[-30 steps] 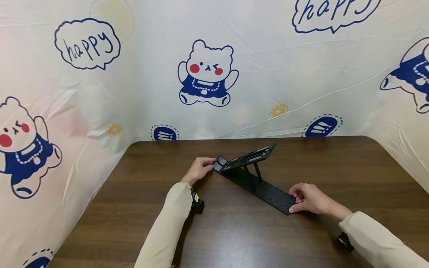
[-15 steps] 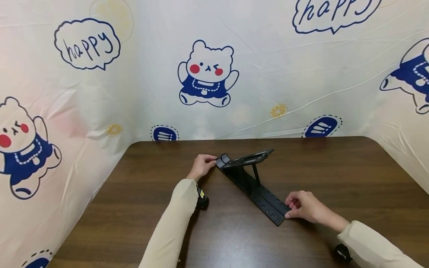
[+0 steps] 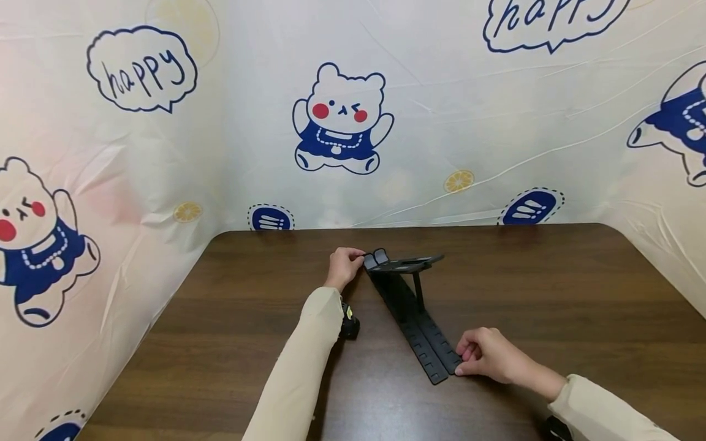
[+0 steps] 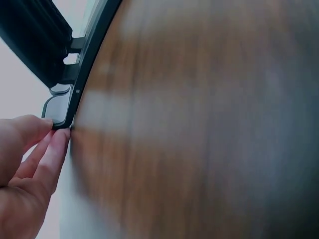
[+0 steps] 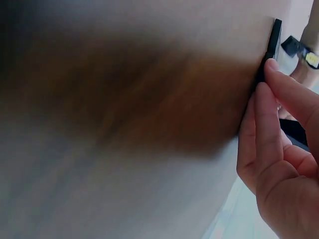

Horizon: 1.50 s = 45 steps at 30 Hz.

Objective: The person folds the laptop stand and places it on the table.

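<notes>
A black folding laptop stand (image 3: 407, 315) lies on the table, its long base split by a lengthwise seam. Its upper plate (image 3: 408, 265) is propped up on a thin leg. My left hand (image 3: 344, 268) pinches the far corner, beside grey-padded lips; in the left wrist view, the thumb (image 4: 35, 127) is on top and fingers are underneath. At the near end, my right hand (image 3: 491, 355) pinches the base's right corner between thumb and fingers. The right wrist view shows the stand's dark edge (image 5: 274, 40) at those fingertips; much of it is out of sight there.
The brown wooden table (image 3: 248, 355) extends around the stand. Behind it hangs a pale curtain (image 3: 430, 110) printed with bears and speech bubbles. Black cameras are strapped to both wrists, the left one (image 3: 349, 321) close to the table.
The stand has turned clockwise, its near end swinging left and toward me. My left hand has gone right and slightly away; my right hand has come nearer and left. Both keep their pinch.
</notes>
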Motion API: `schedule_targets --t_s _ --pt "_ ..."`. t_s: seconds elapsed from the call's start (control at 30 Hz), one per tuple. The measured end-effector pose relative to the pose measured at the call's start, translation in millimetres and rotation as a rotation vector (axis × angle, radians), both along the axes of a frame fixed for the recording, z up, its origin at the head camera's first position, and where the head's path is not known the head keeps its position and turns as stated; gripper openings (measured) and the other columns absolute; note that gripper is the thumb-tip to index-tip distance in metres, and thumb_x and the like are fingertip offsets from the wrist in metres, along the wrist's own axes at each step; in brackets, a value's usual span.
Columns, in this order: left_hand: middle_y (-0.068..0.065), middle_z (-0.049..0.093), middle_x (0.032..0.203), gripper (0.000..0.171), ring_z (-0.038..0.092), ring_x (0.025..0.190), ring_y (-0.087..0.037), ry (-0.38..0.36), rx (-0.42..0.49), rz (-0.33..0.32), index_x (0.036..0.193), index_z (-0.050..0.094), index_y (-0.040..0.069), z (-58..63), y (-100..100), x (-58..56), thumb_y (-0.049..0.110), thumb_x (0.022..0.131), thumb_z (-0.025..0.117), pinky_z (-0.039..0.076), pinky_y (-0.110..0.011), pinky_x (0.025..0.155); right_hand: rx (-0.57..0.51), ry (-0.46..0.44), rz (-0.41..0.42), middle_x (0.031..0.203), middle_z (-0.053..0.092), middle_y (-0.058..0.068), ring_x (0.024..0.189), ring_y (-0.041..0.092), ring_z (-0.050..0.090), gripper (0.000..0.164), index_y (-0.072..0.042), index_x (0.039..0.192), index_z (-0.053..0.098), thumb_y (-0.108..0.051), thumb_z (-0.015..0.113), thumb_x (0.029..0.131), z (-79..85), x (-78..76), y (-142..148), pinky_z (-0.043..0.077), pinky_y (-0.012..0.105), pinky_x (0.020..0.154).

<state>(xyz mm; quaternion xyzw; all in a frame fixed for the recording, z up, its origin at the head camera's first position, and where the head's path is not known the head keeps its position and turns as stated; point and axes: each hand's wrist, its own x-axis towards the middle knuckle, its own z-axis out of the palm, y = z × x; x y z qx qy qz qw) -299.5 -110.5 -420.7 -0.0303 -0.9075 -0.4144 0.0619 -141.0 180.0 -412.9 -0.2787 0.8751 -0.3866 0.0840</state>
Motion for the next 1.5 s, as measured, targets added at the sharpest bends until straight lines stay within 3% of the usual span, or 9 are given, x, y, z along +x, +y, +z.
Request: schedule_targets --t_s 0.43,0.9,1.37,1.5 --pt "-0.01 0.066 0.092 0.014 0.058 0.088 -0.022 0.006 0.02 0.039 0.093 0.07 0.005 -1.3 21.5 -6.1 0.007 0.083 0.06 0.048 -0.032 0.076 -0.027 -0.052 0.047 0.063 0.053 -0.009 0.058 -0.001 0.048 0.024 -0.005 0.072 0.059 -0.018 0.078 0.066 1.4 11.2 -17.4 0.046 0.019 0.051" --pt "-0.008 0.067 0.089 0.012 0.059 0.089 -0.022 0.026 -0.025 0.034 0.089 0.071 0.005 -1.8 40.4 -14.7 0.009 0.082 0.062 0.047 -0.032 0.078 -0.034 -0.003 0.084 0.059 0.052 -0.012 0.055 -0.003 0.047 0.023 -0.008 0.067 0.058 -0.018 0.079 0.064 -2.6 16.6 -34.9 0.045 0.017 0.049" --pt "-0.008 0.066 0.091 0.013 0.059 0.086 -0.021 -0.021 0.044 0.047 0.09 0.071 0.005 -3.3 48.5 -17.5 0.01 0.083 0.062 0.049 -0.031 0.073 -0.024 -0.038 0.074 0.059 0.051 -0.011 0.055 -0.003 0.046 0.023 -0.008 0.067 0.058 -0.018 0.078 0.065 -0.3 18.3 -42.6 0.044 0.017 0.049" --pt "-0.01 0.065 0.096 0.017 0.059 0.089 -0.023 -0.056 0.052 0.014 0.097 0.068 0.004 -0.4 46.2 -15.6 0.011 0.084 0.061 0.049 -0.033 0.076 -0.022 -0.06 0.089 0.059 0.053 -0.011 0.055 -0.003 0.048 0.022 -0.008 0.068 0.06 -0.021 0.078 0.066 3.8 15.9 -41.0 0.045 0.017 0.049"
